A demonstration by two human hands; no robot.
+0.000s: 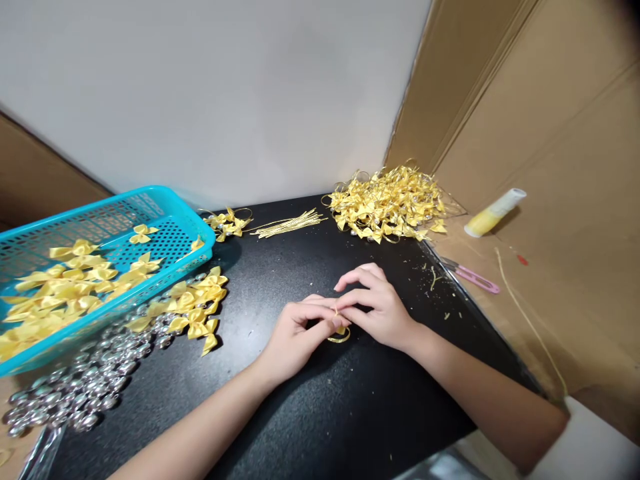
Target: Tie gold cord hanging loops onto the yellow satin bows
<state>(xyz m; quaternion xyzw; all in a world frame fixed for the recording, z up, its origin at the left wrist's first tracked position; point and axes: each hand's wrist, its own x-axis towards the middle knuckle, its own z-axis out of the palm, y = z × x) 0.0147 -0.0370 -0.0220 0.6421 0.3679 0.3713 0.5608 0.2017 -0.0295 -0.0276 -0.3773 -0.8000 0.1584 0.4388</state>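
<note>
Hands meet mid-counter (310,413): left hand (295,333) and right hand (380,307) each hold a pinching grip on a small gold loop (340,335), which hangs toward the person beneath the fingertips.

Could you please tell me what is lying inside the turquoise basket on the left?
The turquoise basket holds loose yellow ribbon bows, heaped toward its near end. Whatever lies beneath the heap is covered.
</note>
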